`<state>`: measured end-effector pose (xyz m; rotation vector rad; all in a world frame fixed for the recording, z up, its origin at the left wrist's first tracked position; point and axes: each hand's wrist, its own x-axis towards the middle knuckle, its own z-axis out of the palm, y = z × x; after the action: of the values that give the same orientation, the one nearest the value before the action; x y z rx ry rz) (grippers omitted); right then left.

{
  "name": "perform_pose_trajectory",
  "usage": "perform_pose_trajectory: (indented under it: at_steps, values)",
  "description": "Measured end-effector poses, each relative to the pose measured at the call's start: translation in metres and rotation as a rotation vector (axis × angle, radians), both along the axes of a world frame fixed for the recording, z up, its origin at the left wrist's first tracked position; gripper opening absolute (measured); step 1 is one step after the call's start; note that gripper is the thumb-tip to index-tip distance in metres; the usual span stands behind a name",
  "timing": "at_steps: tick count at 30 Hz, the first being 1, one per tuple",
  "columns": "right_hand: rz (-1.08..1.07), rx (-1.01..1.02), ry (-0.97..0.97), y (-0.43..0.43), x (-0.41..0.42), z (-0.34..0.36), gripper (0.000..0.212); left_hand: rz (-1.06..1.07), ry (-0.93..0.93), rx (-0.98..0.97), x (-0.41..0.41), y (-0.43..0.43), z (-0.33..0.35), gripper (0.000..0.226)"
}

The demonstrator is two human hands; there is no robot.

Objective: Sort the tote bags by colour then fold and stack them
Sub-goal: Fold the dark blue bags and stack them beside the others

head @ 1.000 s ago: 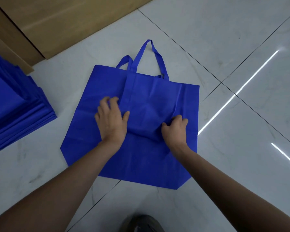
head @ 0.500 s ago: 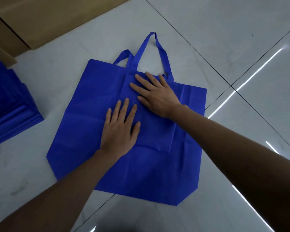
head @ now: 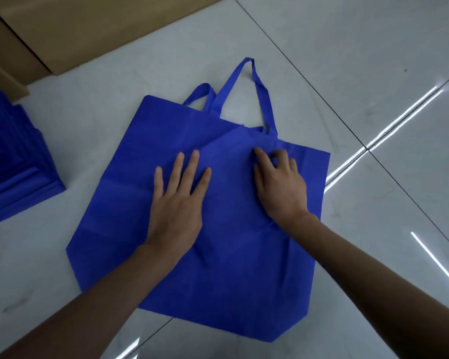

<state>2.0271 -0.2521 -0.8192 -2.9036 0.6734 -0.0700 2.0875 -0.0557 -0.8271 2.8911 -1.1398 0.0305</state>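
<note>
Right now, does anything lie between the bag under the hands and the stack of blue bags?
Nothing visible does. Only bare floor separates the bag from the stack at the left edge.

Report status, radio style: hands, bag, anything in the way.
Left hand flat on bag. Right hand pinches its fabric near handles. It lies spread on floor, not yet folded. Stack apart at left, not in the way.
</note>
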Motion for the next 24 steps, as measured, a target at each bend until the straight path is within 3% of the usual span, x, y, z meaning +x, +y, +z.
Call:
perform_pose_trajectory:
  at_steps: [3, 7, 11, 19, 24]
  values:
    - [-0.181, 0.081, 0.064, 0.027, -0.018, 0.001, 0.038, 0.156, 0.053, -0.073, -0.005, -0.002, 0.0, 0.048]
    - [-0.305, 0.035, 0.0, 0.058, -0.033, -0.011, 0.042, 0.237, 0.104, -0.122, -0.016, -0.004, -0.009, 0.047]
    - [-0.295, 0.062, -0.052, 0.059, -0.035, -0.02, 0.049, 0.221, 0.17, -0.12, -0.019, -0.004, -0.017, 0.063]
    - [-0.278, 0.096, -0.065, 0.059, -0.036, -0.02, 0.053, 0.145, 0.121, -0.072, -0.052, 0.013, -0.012, 0.065]
    - [-0.217, 0.286, -0.117, 0.055, -0.042, -0.008, 0.067, 0.179, 0.163, -0.024, -0.057, 0.014, -0.016, 0.066]
